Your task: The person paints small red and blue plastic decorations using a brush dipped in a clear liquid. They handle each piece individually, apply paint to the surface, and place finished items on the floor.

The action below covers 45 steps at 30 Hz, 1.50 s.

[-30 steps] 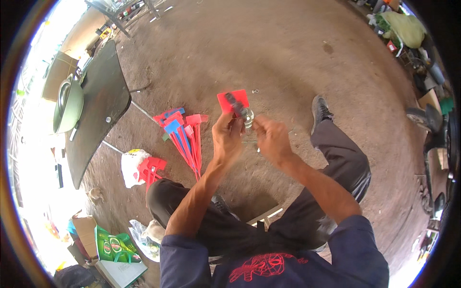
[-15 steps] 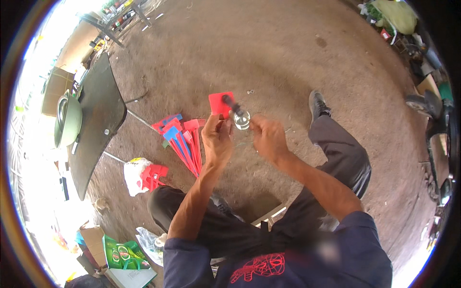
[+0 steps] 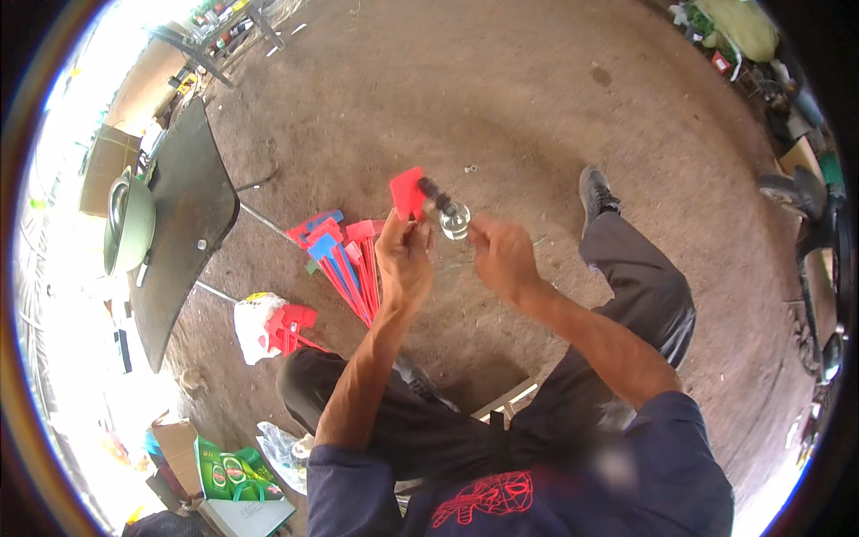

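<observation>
Pinched upright in my left hand (image 3: 404, 264) is a red plastic piece with a flat squarish head (image 3: 406, 193); its lower part is hidden by my fingers. Just right of that head, a round clear thing (image 3: 455, 224) with a dark knobbed stem (image 3: 436, 194) shows between my hands. What it is and what supports it I cannot make out. My right hand (image 3: 506, 259), slightly smeared, has its fingers drawn together at the clear thing's right side. Whatever they hold is hidden. Below and left, a fanned bundle of red and blue flat-headed plastic pieces (image 3: 344, 268) lies on the ground.
A white bag (image 3: 256, 324) with more red pieces lies near my left knee. Farther left stands a dark table (image 3: 183, 228) bearing a green pot (image 3: 134, 224). At lower left are a green bag (image 3: 234, 473) and a clear plastic bag (image 3: 284, 452). Clutter lines the far right.
The red head in my left hand has tilted a little and turned. Both hands stay in nearly the same place, with the right fingers shifting slightly.
</observation>
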### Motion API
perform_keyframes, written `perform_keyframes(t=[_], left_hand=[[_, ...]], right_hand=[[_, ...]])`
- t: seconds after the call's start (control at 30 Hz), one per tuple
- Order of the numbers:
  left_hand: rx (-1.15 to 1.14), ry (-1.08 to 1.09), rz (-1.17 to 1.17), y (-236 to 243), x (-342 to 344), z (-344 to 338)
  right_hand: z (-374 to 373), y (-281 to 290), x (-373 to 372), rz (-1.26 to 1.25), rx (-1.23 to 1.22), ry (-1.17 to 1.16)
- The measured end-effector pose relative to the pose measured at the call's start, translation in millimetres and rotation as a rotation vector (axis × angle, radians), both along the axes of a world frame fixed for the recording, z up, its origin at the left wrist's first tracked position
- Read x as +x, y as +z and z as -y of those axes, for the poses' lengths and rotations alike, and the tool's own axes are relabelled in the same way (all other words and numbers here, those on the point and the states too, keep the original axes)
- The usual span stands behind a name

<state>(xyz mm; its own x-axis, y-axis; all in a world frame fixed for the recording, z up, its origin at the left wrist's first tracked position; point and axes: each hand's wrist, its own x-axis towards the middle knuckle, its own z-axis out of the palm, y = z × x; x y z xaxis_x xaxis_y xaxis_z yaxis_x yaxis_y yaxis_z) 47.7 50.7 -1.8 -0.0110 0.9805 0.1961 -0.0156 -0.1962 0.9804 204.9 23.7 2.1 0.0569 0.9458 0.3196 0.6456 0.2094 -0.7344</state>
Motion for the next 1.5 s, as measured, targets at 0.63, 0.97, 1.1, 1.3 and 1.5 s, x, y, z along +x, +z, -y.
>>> perform_keyframes(t=[0.63, 0.97, 1.1, 1.3, 1.5], left_hand=[[-0.039, -0.089, 0.087, -7.3, -6.9, 3.8], [-0.059, -0.24, 0.589, 14.2, -19.7, -6.6], [-0.1, -0.292, 0.591, 9.5, -22.3, -6.5], [-0.069, -0.289, 0.613, 7.7, -16.9, -5.6], [-0.116, -0.279, 0.453, 10.8, -13.5, -0.4]], right_hand=[[13.2, 16.2, -3.7, 0.047, -0.03, 0.093], [2.1, 43.7, 23.6, -0.328, -0.137, -0.096], [6.9, 33.8, 11.7, -0.193, 0.123, 0.024], [3.7, 27.0, 16.2, 0.161, 0.288, 0.1], [-3.7, 31.1, 21.3, 0.229, 0.262, 0.068]])
